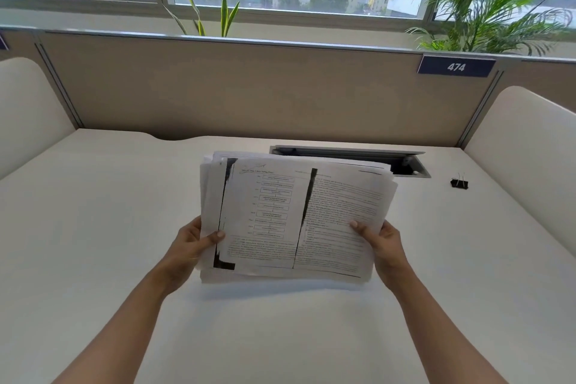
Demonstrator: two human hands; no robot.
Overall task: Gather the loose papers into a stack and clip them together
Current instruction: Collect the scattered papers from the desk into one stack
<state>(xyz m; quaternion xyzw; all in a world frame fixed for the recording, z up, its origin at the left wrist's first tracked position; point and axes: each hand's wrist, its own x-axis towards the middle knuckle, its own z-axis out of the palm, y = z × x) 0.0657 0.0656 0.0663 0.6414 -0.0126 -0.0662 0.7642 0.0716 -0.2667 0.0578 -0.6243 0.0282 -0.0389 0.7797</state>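
The left hand [190,243] and right hand [381,241] each gripped a side of the paper stack [293,218], thumbs on top, fingers hidden behind. Its print was unreadable. The binder clip [459,183] lay at two o'clock, well apart, on the desk [93,212].

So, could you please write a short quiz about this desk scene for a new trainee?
1. True or false: both hands hold the paper stack by its side edges.
2. Where is the binder clip? A) on the stack B) on the desk, right of the stack C) in the left hand
3. What number is on the partition sign?

Key: 1 true, the right hand too; 2 B; 3 474.
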